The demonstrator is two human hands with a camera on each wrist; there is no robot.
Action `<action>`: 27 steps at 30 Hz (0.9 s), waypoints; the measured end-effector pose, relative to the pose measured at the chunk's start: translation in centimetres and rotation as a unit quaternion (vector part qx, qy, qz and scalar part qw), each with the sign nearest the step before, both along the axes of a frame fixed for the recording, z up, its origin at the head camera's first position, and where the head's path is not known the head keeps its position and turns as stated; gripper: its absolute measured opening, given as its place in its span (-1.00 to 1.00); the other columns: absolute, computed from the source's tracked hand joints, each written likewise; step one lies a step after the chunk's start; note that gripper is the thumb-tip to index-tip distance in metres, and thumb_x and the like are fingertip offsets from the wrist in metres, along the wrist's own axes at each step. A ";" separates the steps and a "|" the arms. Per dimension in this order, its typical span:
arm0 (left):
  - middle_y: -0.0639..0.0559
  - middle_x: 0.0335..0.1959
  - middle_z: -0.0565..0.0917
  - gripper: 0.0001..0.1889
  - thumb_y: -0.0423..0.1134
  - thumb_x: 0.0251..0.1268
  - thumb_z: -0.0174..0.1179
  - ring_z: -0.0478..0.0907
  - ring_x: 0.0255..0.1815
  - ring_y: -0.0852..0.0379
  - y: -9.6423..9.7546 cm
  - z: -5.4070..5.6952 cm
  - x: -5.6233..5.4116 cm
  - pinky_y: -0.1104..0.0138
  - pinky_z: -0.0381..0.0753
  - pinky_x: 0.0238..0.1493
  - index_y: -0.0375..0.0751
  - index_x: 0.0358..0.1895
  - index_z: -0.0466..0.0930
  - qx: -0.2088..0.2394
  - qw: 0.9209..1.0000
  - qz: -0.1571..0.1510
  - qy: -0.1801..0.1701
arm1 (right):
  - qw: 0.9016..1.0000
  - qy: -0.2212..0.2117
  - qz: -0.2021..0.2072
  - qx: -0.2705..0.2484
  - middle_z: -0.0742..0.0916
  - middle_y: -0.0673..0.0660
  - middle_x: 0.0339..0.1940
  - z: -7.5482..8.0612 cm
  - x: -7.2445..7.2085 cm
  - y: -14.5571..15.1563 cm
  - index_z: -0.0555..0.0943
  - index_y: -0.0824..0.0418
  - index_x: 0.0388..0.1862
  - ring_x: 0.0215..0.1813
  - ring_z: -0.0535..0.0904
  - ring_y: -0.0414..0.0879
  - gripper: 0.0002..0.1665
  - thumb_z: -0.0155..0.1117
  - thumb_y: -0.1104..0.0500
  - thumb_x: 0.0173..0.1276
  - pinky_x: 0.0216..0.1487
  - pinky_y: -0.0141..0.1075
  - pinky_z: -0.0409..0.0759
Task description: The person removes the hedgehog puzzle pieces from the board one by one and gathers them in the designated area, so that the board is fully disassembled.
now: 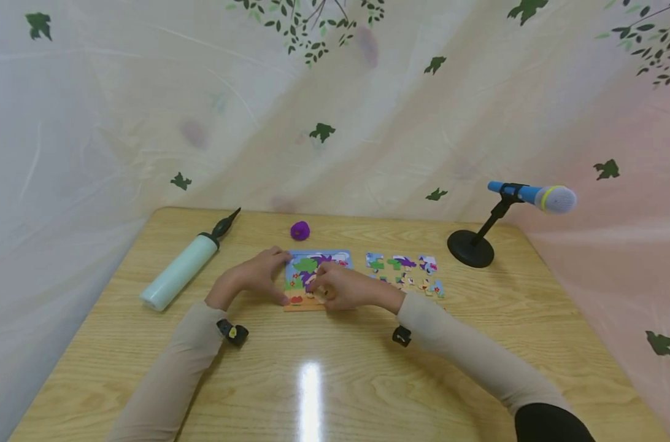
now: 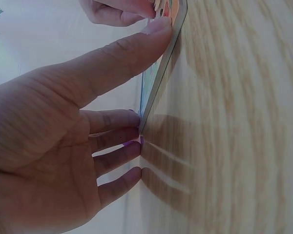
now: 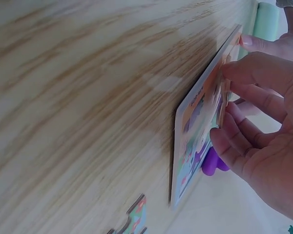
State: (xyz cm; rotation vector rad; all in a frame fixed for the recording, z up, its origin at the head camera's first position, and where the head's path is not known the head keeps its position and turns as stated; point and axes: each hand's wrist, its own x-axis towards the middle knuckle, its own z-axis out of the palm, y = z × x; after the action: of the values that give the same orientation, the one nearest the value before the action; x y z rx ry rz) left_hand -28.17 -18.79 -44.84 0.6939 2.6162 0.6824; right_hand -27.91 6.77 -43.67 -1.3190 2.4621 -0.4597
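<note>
A colourful jigsaw puzzle board [image 1: 298, 281] lies flat on the table. My left hand [image 1: 260, 277] steadies its left side; the thumb [image 2: 132, 53] touches the near corner and the fairly straight fingers reach toward the far corner, their tips at the tabletop. Over the middle of the board, my right hand [image 1: 348, 286] pinches a thin puzzle piece [image 3: 225, 95] between thumb and fingers, close to the picture. The hand hides most of that piece and the board's right part. Several loose puzzle pieces [image 1: 405, 262] lie in rows to the right, some behind the right wrist.
Behind the board sits a small purple object [image 1: 300, 231]. A pale green hand pump [image 1: 181, 270] with a black nozzle lies at the left. At the back right, a toy microphone [image 1: 534, 196] stands on a round black base [image 1: 470, 249]. A leaf-patterned curtain [image 1: 368, 135] hangs behind the wooden table [image 1: 257, 380].
</note>
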 end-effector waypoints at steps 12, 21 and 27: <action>-0.31 0.50 0.27 0.07 0.00 -0.01 0.58 0.18 0.55 -0.32 0.2 0.1 0.1 -0.21 0.23 0.56 -0.31 0.55 0.20 0.002 1.000 0.009 -0.011 | 1.000 0.012 -0.028 -0.001 0.62 0.14 0.02 0.5 0.8 2.6 0.73 0.18 0.14 0.01 0.46 -0.10 -0.54 0.47 0.27 0.22 -0.04 -0.40 0.58; -0.32 0.49 0.27 0.09 0.01 -0.01 0.58 0.18 0.55 -0.33 0.2 -0.2 -0.1 -0.19 0.22 0.58 -0.33 0.55 0.19 0.003 1.000 0.007 -0.008 | 0.999 -0.006 -0.043 -0.023 0.62 0.13 0.02 1.5 1.6 7.1 0.71 0.19 0.14 -0.02 0.47 -0.10 -0.57 0.43 0.32 0.26 -0.13 -0.38 0.56; -0.34 0.49 0.27 0.09 0.01 -0.01 0.58 0.18 0.55 -0.35 0.1 -0.3 -0.2 -0.20 0.22 0.57 -0.34 0.55 0.18 0.001 1.000 0.003 -0.004 | 0.998 -0.019 -0.058 -0.023 0.62 0.16 0.05 1.9 1.9 10.5 0.69 0.22 0.18 -0.04 0.50 -0.05 -0.55 0.40 0.34 0.29 -0.18 -0.37 0.60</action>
State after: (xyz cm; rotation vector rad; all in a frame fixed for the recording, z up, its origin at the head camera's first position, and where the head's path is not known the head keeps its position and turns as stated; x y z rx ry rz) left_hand -28.41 -18.71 -45.10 0.6823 2.6121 0.6890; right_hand -26.02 17.25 -41.82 -1.1772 2.5195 -0.5666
